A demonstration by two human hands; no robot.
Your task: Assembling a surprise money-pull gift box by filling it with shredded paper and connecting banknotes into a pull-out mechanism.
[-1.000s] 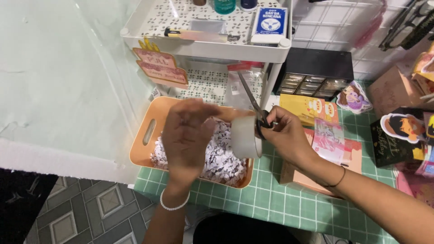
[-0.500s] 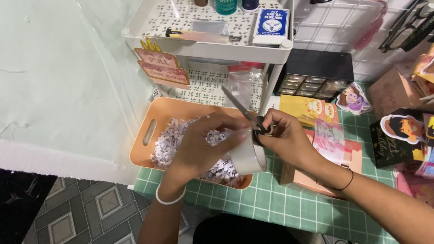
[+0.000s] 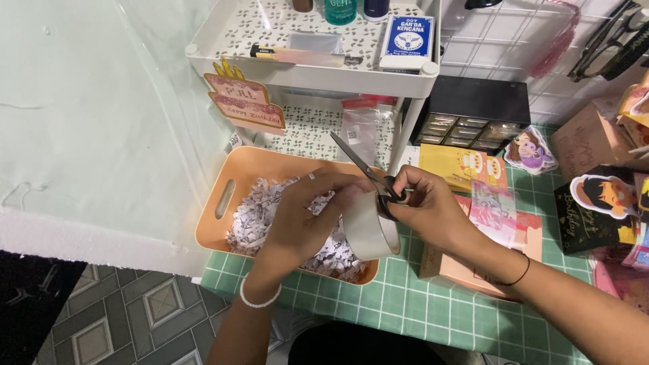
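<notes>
Head cam: hands w/ tape roll point(image 3: 370, 228), scissors point(image 3: 368, 170) over tray point(image 3: 233, 192).

Both forearms are bare to the lower frame edge, with no sleeves visible. The left hand point(image 3: 301, 216) carries a thin ring point(image 3: 311, 176) of pale metal on one finger, and a white beaded bracelet point(image 3: 259, 300) encircles the left wrist. The right hand point(image 3: 433, 213) shows no ring on the visible fingers; a thin black cord band point(image 3: 519, 276) sits loosely around the right wrist, lying slightly up the forearm.
</notes>
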